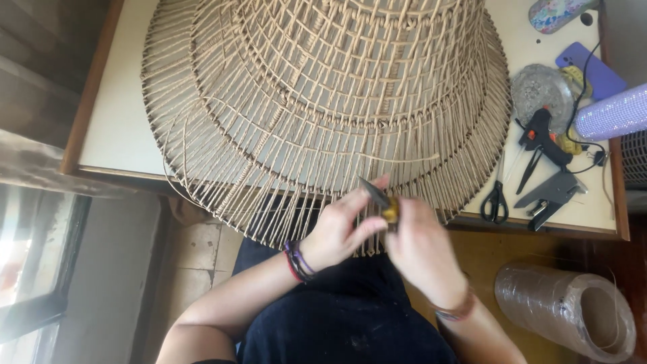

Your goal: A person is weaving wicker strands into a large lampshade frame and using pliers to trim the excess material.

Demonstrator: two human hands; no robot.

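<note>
A large woven wicker lampshade frame (323, 101) lies on a white table (121, 121), its loose strand ends hanging over the front edge. My left hand (340, 232) and my right hand (421, 249) meet just below that rim. Between them sits a small tool with a dark blade and a yellow body (383, 204); my left fingers pinch the blade end, my right hand closes on the yellow part. The exact strand under the tool is hidden by my fingers.
On the table's right side lie black scissors (495, 202), a black glue gun (544, 138), a grey stapler (549, 195), a glass dish (539, 87) and a purple phone (596, 67). A roll of clear film (569, 310) rests on the floor at right.
</note>
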